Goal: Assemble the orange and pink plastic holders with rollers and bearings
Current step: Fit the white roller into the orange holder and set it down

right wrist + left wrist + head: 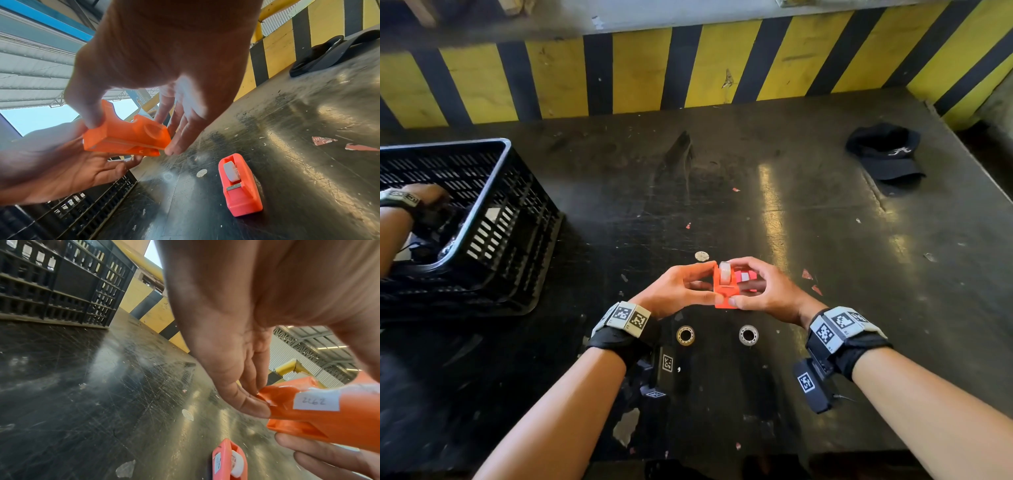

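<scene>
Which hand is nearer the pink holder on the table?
Right. The right hand sits directly over the pink holder; the left hand is off to its left, across the orange holder both grip.

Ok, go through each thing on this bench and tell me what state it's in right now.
Orange plastic holder: held off the bench by both hands, white roller seated.
Pink plastic holder: resting on the bench, white roller fitted.
Two metal ring bearings: loose on the bench.
Left hand: gripping the orange holder.
Right hand: gripping it too.
</scene>
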